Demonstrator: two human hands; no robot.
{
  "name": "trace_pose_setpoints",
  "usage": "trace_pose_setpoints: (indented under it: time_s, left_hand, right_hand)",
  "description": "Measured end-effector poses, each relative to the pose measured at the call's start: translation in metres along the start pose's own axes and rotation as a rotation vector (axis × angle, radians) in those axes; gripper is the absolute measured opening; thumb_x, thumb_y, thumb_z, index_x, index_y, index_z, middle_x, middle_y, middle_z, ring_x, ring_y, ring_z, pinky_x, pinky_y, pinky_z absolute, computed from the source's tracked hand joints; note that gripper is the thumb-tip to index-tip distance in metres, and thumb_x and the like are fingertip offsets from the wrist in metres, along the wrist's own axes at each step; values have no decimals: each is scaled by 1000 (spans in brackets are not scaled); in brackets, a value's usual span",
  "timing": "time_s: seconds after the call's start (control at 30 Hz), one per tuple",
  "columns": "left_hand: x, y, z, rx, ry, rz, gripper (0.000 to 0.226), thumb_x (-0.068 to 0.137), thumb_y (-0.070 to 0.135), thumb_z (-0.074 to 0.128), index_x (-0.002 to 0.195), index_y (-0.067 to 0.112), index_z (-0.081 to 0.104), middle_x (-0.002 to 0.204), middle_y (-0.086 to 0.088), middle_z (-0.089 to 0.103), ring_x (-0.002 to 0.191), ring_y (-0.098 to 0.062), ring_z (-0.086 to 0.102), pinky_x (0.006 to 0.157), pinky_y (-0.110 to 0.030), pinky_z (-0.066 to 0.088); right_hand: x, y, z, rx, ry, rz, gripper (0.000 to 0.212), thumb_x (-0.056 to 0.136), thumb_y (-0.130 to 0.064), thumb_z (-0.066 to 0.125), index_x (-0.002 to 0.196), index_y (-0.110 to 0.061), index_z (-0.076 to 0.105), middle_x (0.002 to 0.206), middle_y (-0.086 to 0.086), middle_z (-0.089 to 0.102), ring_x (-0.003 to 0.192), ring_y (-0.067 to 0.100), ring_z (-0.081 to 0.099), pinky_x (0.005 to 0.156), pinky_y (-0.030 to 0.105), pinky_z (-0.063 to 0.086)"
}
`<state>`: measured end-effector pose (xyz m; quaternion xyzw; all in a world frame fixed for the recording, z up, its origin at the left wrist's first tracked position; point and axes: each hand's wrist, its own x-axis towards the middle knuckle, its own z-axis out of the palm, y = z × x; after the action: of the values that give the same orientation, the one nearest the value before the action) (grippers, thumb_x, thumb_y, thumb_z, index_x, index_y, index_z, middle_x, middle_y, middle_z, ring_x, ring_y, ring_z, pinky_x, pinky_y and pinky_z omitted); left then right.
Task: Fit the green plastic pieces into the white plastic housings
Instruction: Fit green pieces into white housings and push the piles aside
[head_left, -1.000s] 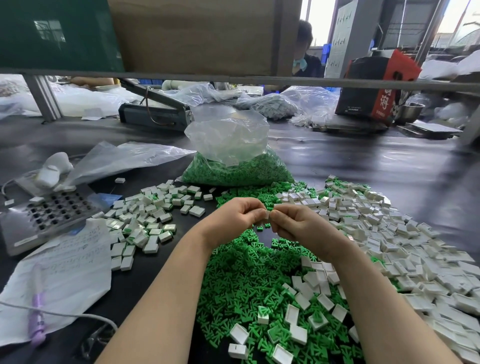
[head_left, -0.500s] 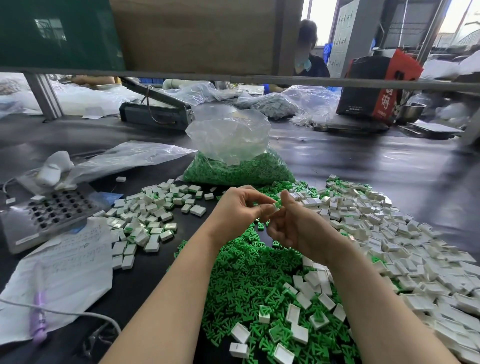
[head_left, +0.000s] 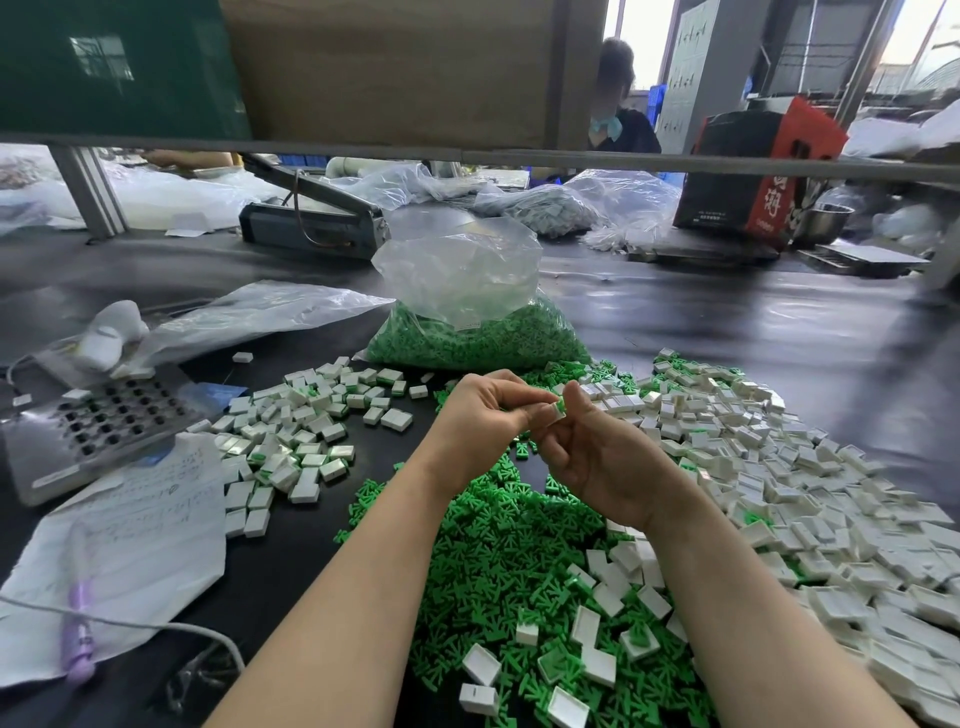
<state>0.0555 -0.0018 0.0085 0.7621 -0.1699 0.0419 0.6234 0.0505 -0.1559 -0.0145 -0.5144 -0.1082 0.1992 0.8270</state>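
Both hands meet above the table's middle. My left hand (head_left: 480, 415) and my right hand (head_left: 597, 457) together pinch one small white housing with a green piece (head_left: 559, 408) showing in it. Below them lies a heap of loose green pieces (head_left: 498, 561) with a few white housings mixed in. A large pile of white housings (head_left: 779, 478) spreads to the right. To the left sits a smaller pile of housings with green inside (head_left: 296, 436). A clear bag of green pieces (head_left: 478, 332) stands behind the hands.
A metal jig with square holes (head_left: 104, 426) and a written paper sheet (head_left: 135, 540) with a purple pen (head_left: 78, 634) lie at the left. A white cable (head_left: 156, 626) crosses the paper. Another person (head_left: 618, 104) sits beyond the shelf frame (head_left: 519, 156).
Both hands have risen a little and tilted; the right palm now turns upward, and the white housing with green in it shows between the fingertips.
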Motion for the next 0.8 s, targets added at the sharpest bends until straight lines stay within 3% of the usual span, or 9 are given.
trace_pose_setpoints:
  time_s: [0.1, 0.27, 0.43, 0.6, 0.7, 0.8]
  left_hand:
    - [0, 0, 0, -21, -6, -2, 16, 85, 1, 70, 98, 8, 76, 83, 1, 58, 80, -12, 60, 84, -33, 52]
    - [1, 0, -1, -50, 0, -5, 13, 85, 2, 71, 95, 8, 76, 83, 2, 63, 80, -9, 65, 80, -25, 54]
    - [-1, 0, -1, -62, -30, -40, 11, 88, 7, 69, 87, 16, 74, 73, 5, 71, 65, 0, 63, 60, -12, 46]
    - [-1, 0, 3, -32, -10, -72, 14, 87, 6, 63, 77, 14, 67, 62, 4, 62, 56, -5, 57, 56, -15, 44]
    - [-1, 2, 7, -62, -1, -100, 9, 73, 16, 57, 73, 9, 63, 59, -8, 62, 55, -21, 58, 60, -29, 48]
    - [-1, 0, 9, -96, -1, -104, 9, 69, 16, 54, 69, 9, 58, 53, -11, 60, 48, -25, 57, 61, -38, 46]
  right_hand:
    - [-1, 1, 2, 15, -3, -11, 33, 91, -43, 50, 86, -14, 65, 71, 2, 52, 58, 8, 48, 54, 16, 43]
    - [-1, -3, 5, 18, -48, 15, 48, 94, -50, 40, 78, -12, 66, 63, 7, 51, 54, 14, 49, 48, 21, 41]
    - [0, -1, 3, 21, -44, 0, 42, 95, -43, 42, 80, -13, 67, 66, 7, 51, 57, 14, 50, 53, 22, 40]
    - [0, 0, 5, -139, -15, -17, 42, 92, -46, 43, 91, -6, 56, 61, 4, 51, 54, 11, 48, 48, 19, 36]
    - [0, 0, 6, -245, 7, -49, 40, 89, -45, 48, 93, -7, 59, 63, 3, 54, 58, 10, 47, 54, 21, 34]
    - [-1, 1, 6, -285, 4, -75, 32, 88, -43, 51, 91, -12, 62, 66, 2, 55, 60, 10, 44, 56, 22, 31]
